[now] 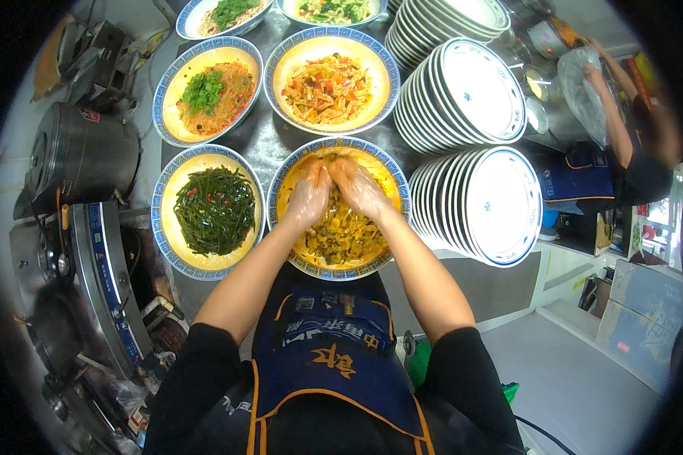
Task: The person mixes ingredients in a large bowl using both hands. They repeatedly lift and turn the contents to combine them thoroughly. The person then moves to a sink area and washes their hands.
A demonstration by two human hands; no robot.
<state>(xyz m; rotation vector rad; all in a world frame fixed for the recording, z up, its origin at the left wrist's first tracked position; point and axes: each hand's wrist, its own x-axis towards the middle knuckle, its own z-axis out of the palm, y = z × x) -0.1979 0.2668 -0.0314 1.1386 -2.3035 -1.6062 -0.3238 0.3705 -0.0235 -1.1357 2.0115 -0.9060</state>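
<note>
My left hand (310,193) and my right hand (357,186), both in clear plastic gloves, reach into a large blue-rimmed bowl (347,273) directly before me. Chopped yellow-green vegetables (344,239), apparently pickled, fill the bowl. At its far side the hands come together, fingers bent down into the food. Sauce coats the gloves; the fingertips are hidden, so any grip on the food cannot be made out. Beside this bowl, to the left, is a bowl of dark green seaweed strips (216,210) with red chili pieces.
Beyond stand bowls of noodles with cilantro (227,108) and mixed sliced food (330,94), with two more behind. Several stacks of white plates (489,205) line the right side. A steel pot (85,156) is at left. A co-worker (632,142) at right handles a plastic bag (583,85).
</note>
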